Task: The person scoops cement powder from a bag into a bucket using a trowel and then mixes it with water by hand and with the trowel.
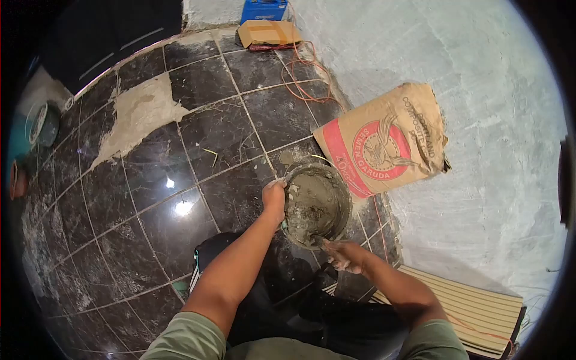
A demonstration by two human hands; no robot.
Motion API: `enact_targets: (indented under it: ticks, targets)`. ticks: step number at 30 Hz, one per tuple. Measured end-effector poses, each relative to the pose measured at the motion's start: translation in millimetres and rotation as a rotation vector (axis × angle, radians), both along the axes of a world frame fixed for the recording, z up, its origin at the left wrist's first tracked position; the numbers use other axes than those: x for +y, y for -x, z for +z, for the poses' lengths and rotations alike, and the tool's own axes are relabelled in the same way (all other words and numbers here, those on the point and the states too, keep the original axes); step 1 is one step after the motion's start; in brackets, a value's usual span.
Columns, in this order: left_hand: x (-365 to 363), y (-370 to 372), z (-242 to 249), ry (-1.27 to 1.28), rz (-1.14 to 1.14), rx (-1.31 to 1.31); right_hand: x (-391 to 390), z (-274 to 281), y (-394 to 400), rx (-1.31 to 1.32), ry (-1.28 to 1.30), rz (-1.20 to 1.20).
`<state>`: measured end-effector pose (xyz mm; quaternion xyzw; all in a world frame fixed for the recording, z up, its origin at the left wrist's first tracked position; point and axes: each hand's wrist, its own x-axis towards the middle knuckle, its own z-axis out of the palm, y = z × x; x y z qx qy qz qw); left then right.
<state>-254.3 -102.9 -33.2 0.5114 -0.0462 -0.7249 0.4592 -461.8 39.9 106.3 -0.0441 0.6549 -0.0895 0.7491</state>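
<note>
A round bucket stands on the dark tiles in front of me, with wet grey cement mortar inside it. My left hand is closed on the bucket's left rim. At the near right edge of the bucket is my right hand, its fingers curled and smeared with grey. Whatever it grips is hidden by the fingers and the rim. Just beyond the bucket, a brown paper cement bag with a red band leans against the wall.
A ribbed cream board lies at the lower right by the wall. An orange cable runs along the wall's foot near a cardboard box and a blue box. Another bucket stands far left. Dried cement marks the tiles.
</note>
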Motion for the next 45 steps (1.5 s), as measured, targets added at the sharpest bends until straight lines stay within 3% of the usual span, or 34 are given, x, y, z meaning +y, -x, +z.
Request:
enact_targets:
  ticks: [3,7,8,11,17,22,25,26,29,30,33,35,37,39,42,45]
  targets:
    - [1,-2,-2,0.027,0.003,0.013,21,-26,-10,-0.182,0.054,-0.228]
    - [-1,-8,-7,-0.008,-0.037,0.038,24,-40,-44,-0.554,0.027,-0.713]
    - [-2,-9,-13,-0.015,-0.052,0.052,24,-42,-49,-0.591,0.13,-0.756]
    - [-2,-12,-10,-0.043,-0.081,0.105,18,-42,-52,-0.946,0.078,-1.194]
    - [-2,-12,-8,-0.029,-0.074,0.099,39,-33,-30,-1.057,0.165,-1.646]
    - [-5,-2,-3,-0.01,-0.03,-0.092,62,-19,-7,-1.02,0.435,-1.771]
    - [-9,5,-9,-0.023,0.005,-0.16,37,22,-3,-0.343,0.629,-1.669]
    - [-7,5,0,-0.03,0.012,-0.198,32,24,7,-0.277,0.679,-1.444]
    - [-5,4,5,-0.033,0.019,-0.258,-7,31,6,0.464,0.85,-0.653]
    - [-5,5,4,-0.031,0.018,-0.269,-24,48,0,0.701,0.879,-0.261]
    - [-2,9,-11,0.056,0.002,-0.441,-66,21,3,1.706,1.496,0.535]
    - [3,9,-3,0.063,0.005,-0.459,-90,13,-7,1.688,1.674,0.491]
    - [-5,12,-6,0.105,0.021,-0.511,-108,-7,-19,1.381,1.752,0.175]
    - [1,13,-21,0.147,0.02,-0.609,-111,-55,-36,0.765,1.562,-0.322]
    - [3,14,-31,0.171,0.002,-0.637,-73,-105,-55,0.922,1.44,-0.372]
    - [39,11,-14,0.24,-0.067,-0.934,-46,-82,-49,0.963,1.25,-0.295]
